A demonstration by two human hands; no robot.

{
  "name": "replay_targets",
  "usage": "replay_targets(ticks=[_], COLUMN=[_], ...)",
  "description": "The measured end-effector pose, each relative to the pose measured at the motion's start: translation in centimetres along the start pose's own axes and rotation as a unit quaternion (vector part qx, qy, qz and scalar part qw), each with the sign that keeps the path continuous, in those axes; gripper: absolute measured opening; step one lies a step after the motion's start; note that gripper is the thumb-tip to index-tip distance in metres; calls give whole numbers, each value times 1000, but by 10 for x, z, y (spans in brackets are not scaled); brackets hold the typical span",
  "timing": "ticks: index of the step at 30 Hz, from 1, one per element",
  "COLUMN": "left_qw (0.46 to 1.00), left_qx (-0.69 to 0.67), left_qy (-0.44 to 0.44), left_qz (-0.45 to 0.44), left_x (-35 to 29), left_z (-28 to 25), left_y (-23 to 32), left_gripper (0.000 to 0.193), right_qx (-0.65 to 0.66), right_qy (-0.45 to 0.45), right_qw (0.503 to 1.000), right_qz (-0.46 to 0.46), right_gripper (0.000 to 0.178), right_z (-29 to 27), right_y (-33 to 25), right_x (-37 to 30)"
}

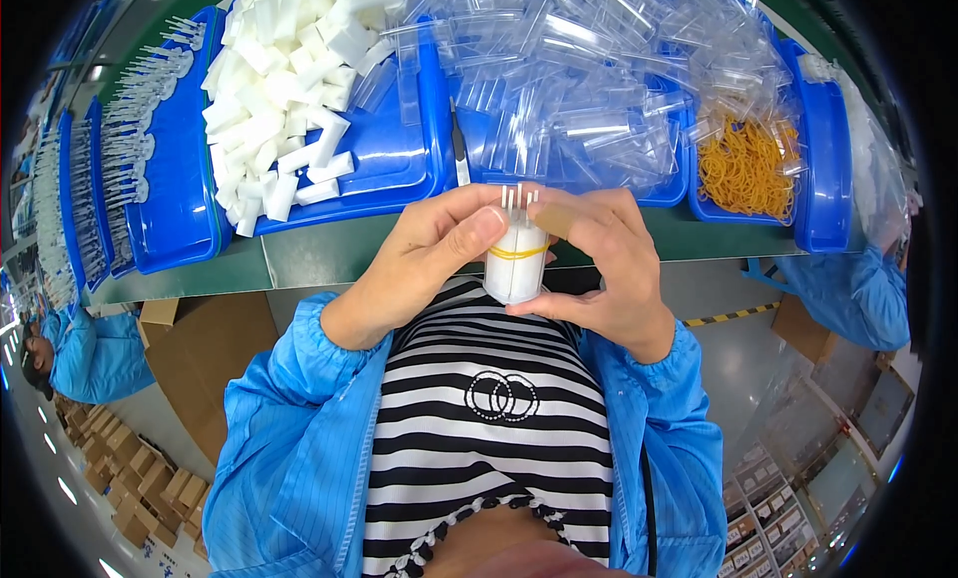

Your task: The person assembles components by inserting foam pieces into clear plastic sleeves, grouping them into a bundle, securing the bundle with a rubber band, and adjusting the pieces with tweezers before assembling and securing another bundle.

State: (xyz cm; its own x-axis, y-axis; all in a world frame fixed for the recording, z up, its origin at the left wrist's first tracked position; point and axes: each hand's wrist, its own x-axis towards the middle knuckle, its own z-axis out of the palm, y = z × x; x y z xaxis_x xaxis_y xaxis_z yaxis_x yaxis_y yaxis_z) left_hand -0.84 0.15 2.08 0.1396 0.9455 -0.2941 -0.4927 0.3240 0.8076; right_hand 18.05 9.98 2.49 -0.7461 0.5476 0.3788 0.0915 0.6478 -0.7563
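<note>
Just in front of my striped top I hold a small upright bundle (514, 277), white with clear plastic sides. A yellow rubber band (519, 253) goes round its upper part, and several thin white sticks (520, 197) stand out of its top. My left hand (419, 254) grips the upper left side with its thumb against the bundle. My right hand (624, 259) closes round the right side, its thumb under the lower edge and its index finger, wrapped in a tan strip, near the sticks. The bundle's far side is hidden.
Blue trays along the green bench (329, 266) hold white foam blocks (284, 89), clear plastic cases (599, 89) and orange-yellow rubber bands (748, 167). A pointed tool, perhaps tweezers (459, 149), lies between trays. Small white-tipped parts (150, 99) line the left trays. Co-workers in blue sit either side.
</note>
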Motion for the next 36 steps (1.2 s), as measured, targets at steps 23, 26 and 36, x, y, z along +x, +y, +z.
replay_targets(ticks=[23, 26, 36], left_qw=[948, 929, 879], left_qx=[242, 295, 400], left_qy=[54, 55, 48], left_qz=[200, 216, 255], left_x=[-6, -7, -5], left_z=[0, -2, -7], left_y=[-2, -2, 1], left_gripper=[81, 79, 71], right_qx=[-17, -6, 10], right_qy=[-20, -25, -20], right_qw=[1000, 1000, 1000], right_qz=[-12, -4, 3], right_gripper=[76, 73, 68], right_z=[-11, -12, -10], right_y=[3, 0, 2], right_x=[0, 3, 1])
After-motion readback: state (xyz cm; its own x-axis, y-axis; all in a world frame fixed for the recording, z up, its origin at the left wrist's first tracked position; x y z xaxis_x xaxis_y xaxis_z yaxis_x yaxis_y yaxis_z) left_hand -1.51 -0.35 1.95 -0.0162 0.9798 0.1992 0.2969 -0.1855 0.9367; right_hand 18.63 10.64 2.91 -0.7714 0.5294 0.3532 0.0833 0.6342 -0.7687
